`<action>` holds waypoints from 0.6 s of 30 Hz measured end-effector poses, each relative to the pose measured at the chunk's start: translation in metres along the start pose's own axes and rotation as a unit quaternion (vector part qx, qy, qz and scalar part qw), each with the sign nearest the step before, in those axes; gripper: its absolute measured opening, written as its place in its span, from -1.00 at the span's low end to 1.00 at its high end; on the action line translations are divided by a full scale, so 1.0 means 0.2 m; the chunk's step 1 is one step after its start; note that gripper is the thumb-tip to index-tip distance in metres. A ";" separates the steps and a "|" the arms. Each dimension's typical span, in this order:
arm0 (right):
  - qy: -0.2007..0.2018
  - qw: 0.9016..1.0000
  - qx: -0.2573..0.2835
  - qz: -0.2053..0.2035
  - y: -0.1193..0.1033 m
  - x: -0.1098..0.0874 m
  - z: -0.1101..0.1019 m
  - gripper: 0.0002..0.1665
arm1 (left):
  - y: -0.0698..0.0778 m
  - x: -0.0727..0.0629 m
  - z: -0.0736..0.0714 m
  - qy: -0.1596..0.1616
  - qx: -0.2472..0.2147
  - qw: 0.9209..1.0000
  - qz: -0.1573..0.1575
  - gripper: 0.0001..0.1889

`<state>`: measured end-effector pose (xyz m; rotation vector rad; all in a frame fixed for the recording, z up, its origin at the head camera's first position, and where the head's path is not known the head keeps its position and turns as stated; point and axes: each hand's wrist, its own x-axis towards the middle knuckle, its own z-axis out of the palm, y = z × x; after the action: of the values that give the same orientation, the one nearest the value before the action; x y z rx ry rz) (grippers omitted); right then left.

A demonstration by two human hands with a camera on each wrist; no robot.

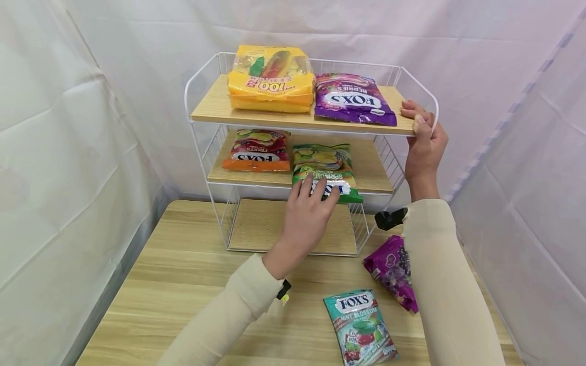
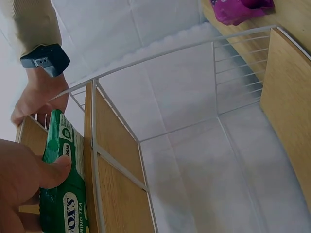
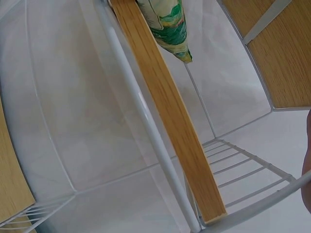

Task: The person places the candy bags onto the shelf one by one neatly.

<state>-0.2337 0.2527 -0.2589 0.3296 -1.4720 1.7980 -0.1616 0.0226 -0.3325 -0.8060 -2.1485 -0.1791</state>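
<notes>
I register 1 teal bag (image 1: 360,328) and 1 purple bag (image 1: 388,269) toward the desk's (image 1: 183,269) right edge; white sheeting (image 1: 151,66) behind.

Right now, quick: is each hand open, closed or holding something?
Left hand: holding the green bag.
Right hand: holding the rack at its top corner.

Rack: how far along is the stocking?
Looks done: yellow bag and berry bag on the top shelf, red bag on the middle shelf. In progress: green bag, under the left grip at that shelf's front edge; the right grip holds the rack. Apparently left: teal bag and magenta bag, lying on the table.
</notes>
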 end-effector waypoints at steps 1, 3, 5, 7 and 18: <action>0.000 1.000 0.001 0.000 0.00 0.00 0.00 -0.64 | 0.00 0.00 0.00 -0.001 0.000 1.000 -0.001 -0.82; 0.001 1.000 0.000 -0.001 0.01 0.00 -0.01 -0.64 | 0.00 0.01 0.00 -0.006 0.000 1.000 -0.003 -0.83; 0.001 1.000 0.000 -0.001 0.01 0.00 -0.01 -0.63 | 0.00 0.02 0.01 -0.011 0.001 1.000 -0.005 -0.84; 0.002 1.000 0.001 -0.001 0.02 0.01 -0.01 -0.64 | -0.01 0.04 0.01 -0.018 0.003 1.000 -0.007 -0.84; 0.002 1.000 -0.002 -0.002 0.01 0.00 -0.01 -0.63 | -0.04 0.10 0.05 -0.051 0.011 0.998 -0.020 -0.78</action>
<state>-0.2353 0.2541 -0.2603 0.3255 -1.4713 1.7904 -0.1821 0.0303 -0.3224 -0.7748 -2.2595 -0.1372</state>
